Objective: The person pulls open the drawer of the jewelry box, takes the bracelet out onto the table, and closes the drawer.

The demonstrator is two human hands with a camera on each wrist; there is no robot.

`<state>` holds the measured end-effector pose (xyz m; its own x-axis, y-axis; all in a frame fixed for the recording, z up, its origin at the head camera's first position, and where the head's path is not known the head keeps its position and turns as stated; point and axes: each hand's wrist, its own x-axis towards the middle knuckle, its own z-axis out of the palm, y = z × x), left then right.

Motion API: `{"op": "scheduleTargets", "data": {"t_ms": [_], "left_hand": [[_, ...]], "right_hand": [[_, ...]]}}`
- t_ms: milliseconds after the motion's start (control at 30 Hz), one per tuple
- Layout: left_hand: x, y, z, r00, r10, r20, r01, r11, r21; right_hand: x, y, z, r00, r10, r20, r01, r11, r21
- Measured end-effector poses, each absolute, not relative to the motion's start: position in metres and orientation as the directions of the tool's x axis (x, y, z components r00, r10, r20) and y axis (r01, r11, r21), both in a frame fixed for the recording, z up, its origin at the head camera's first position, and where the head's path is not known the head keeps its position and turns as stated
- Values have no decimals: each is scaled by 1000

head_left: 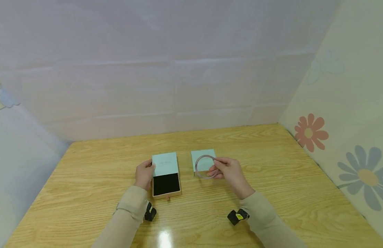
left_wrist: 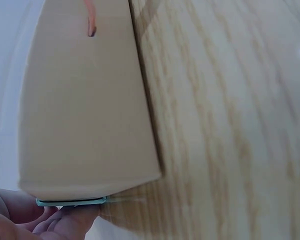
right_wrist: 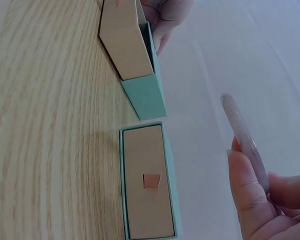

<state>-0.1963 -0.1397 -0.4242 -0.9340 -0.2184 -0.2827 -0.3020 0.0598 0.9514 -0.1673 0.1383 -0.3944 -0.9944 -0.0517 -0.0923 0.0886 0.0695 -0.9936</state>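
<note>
A pale mauve bangle [head_left: 205,155] is pinched between the thumb and fingers of my right hand [head_left: 230,172], raised over a closed mint-green gift box [head_left: 203,155]. The bangle [right_wrist: 244,135] appears nearly edge-on in the right wrist view. To the left, my left hand [head_left: 143,175] grips the left side of a second mint-green drawer box [head_left: 165,163], thumb on its top. This box's cream drawer [head_left: 166,197] is pulled out toward me, showing a black lining [head_left: 166,184]. In the left wrist view the drawer front [left_wrist: 85,110] hides most of the hand.
Both boxes stand on a wood-grain table [head_left: 117,155], side by side with a gap between them. A ribbon pull tab [head_left: 168,198] sticks out of the open drawer, and another tab [right_wrist: 151,181] shows on the closed box. Pale cloth walls [head_left: 172,86] border the table.
</note>
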Motion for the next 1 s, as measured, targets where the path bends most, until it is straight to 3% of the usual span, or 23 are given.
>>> {"op": "scheduleTargets", "data": {"t_ms": [1000], "left_hand": [[-195, -138, -423, -932, -226, -284, -302, 53, 952]], "right_hand": [[-164, 162, -398, -996, 20, -90, 92, 64, -994]]}}
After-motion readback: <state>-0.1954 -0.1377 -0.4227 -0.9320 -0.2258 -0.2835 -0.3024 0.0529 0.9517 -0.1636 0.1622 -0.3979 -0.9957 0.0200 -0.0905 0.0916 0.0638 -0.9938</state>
